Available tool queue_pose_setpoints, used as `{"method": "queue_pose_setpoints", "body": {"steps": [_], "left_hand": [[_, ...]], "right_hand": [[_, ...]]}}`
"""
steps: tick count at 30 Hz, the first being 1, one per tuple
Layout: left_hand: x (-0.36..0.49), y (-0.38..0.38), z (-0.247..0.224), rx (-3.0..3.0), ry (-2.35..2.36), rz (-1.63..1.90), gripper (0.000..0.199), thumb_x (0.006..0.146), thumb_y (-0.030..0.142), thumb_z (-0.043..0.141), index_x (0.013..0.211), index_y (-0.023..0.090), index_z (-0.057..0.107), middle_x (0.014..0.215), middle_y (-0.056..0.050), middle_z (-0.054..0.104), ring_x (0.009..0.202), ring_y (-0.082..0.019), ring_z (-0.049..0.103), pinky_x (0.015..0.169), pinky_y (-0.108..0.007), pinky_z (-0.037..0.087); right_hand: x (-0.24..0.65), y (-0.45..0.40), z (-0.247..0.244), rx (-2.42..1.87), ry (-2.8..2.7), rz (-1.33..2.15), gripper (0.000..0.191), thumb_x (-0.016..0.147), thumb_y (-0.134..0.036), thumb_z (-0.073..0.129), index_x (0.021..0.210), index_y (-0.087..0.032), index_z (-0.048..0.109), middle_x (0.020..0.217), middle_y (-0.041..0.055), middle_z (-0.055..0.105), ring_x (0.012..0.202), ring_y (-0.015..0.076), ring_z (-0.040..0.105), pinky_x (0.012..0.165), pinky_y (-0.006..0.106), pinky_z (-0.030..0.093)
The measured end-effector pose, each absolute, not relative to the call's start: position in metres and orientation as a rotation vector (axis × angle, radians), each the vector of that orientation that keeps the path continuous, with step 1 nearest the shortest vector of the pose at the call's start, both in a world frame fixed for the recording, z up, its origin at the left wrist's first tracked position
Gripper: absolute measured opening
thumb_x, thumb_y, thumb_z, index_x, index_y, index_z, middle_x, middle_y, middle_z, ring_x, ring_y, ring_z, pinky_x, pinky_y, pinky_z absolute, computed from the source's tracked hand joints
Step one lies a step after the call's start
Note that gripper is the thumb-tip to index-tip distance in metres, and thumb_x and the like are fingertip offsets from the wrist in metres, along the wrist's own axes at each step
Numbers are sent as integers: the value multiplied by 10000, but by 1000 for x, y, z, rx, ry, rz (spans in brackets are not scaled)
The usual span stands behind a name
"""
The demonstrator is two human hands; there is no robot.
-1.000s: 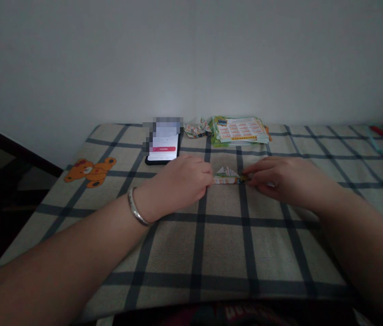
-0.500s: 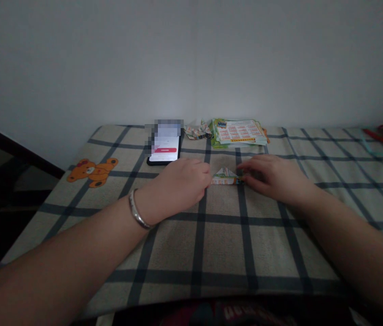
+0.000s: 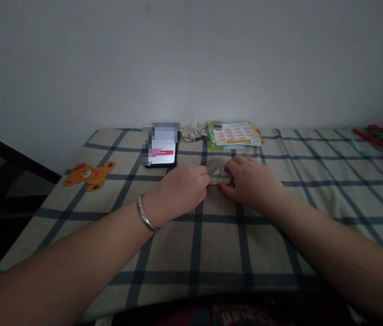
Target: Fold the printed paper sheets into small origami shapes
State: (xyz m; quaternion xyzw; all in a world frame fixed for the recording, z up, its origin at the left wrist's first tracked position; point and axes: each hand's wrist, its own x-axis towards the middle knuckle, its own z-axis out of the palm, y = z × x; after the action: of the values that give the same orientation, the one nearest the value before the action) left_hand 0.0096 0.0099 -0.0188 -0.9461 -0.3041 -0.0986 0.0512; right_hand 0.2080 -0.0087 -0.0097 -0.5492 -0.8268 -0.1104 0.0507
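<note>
A small piece of folded paper is placed between the two hands, on or just over the checked cloth. Its left end is covered by the left hand, whose fingers are curled inward; the fingertips are hidden, so whether the paper is pinched there or merely pressed down cannot be told. The right end is taken between the thumb and fingers of the right hand, with the thumb laid on the near side and the fingers bent over the far side. A pale peak is seen above a printed strip along the near edge, and from this the step in hand is judged to be the working of a fold at the right end while the left end is steadied. For the next move, a light, even pinch seems to be called for, with the layers lined up before any crease is pressed, since a strip so narrow could easily be skewed. At the far side, a lit phone, a second crumpled paper shape and a stack of printed sheets are set out from left to right.
</note>
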Motion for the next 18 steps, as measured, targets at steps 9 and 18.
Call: {"method": "queue_pose_setpoints", "body": {"steps": [9,18], "left_hand": [[3,14,-7,-2947,-894,-178,242,880,90,461,878,151,695,959,-67,680,955,-217,640,843,-366,530],[-2,25,-6,-3075,-946,-292,198,860,100,498,812,149,684,948,-54,687,902,-182,635,822,-313,502]], "right_hand": [[222,-2,-20,-1582,-2488,-230,296,825,-420,598,988,-174,627,984,101,648,876,257,602,702,359,460],[226,-6,-15,-1654,-2486,-134,240,830,-361,591,987,-185,636,1014,86,648,892,246,619,702,350,466]]}}
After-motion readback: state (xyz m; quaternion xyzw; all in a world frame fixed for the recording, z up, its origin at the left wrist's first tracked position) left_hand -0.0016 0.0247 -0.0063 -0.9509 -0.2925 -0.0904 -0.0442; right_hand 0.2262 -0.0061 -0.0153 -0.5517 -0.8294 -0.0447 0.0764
